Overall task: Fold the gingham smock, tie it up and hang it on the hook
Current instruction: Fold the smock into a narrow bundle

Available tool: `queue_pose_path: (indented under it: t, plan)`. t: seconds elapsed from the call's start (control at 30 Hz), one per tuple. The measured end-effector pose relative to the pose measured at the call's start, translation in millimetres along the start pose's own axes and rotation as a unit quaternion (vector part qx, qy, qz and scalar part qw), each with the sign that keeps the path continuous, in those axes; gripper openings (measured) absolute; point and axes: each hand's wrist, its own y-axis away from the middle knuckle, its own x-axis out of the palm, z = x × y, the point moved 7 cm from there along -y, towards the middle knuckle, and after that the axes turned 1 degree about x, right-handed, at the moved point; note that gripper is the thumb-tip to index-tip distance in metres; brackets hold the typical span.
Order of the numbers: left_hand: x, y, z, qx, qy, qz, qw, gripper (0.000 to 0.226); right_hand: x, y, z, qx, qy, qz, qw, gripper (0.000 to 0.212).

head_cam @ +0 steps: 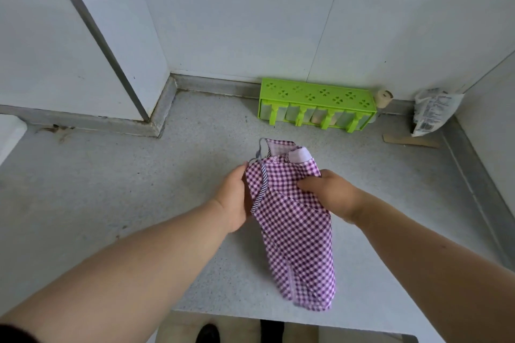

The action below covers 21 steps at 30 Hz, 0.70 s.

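- Folding looks like the step in hand: the smock (292, 220) is already gathered into a long narrow bundle, so I judge the far end should be kept squared and tight before any tying.
- Both hands work its far end; the near end trails toward the near edge of the counter (139, 189).
- Left hand (232, 198) grasps the left edge by the striped trim, fingers curled behind the cloth.
- Right hand (331, 192) pinches the right side, fingers pressed into the gingham.
- A pale strap loop pokes out just beyond the fingers; worth freeing for the tie, I'd say.
- No hook shows; a green rack (315, 104) sits farther back by the wall.
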Motion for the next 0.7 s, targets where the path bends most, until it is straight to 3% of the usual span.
queue_pose_path:
  t: [0.07, 0.17, 0.33, 0.43, 0.5, 0.57, 0.7]
  plan:
    - [-2.8, 0.1, -6.0, 0.029, -0.028, -0.053, 0.998, 0.043, -2.1, -1.8, -12.7, 0.017, -0.106, -0.022, 0.994, 0.026]
    - [-16.6, -1.4, 1.7, 0.010, -0.034, -0.100, 0.994, 0.041, -5.1, -5.7, -27.3, 0.031, -0.228, -0.045, 0.972, 0.028]
    - [-25.0, 7.9, 2.4, 0.077, -0.195, -0.103, 0.972, 0.033, -11.7, -16.3, -56.2, 0.077, -0.271, -0.097, 0.955, 0.026]
    - [-19.9, 13.9, -8.2, 0.155, -0.333, -0.069, 0.928, 0.032, -13.0, -23.1, -79.1, 0.118, -0.236, -0.123, 0.957, 0.034]
    - [-8.5, 17.0, -10.1, 0.213, -0.495, -0.022, 0.842, 0.037, -13.2, -26.5, -92.9, 0.153, -0.185, -0.136, 0.961, 0.041]
    - [6.9, 21.3, -12.2, 0.300, -0.621, 0.014, 0.724, 0.040, -12.3, -28.1, -100.8, 0.182, -0.127, -0.143, 0.965, 0.045]
    - [47.7, 30.4, -5.6, 0.419, -0.728, 0.160, 0.519, 0.044, -8.6, -32.3, -101.0, 0.196, -0.059, -0.137, 0.969, 0.056]
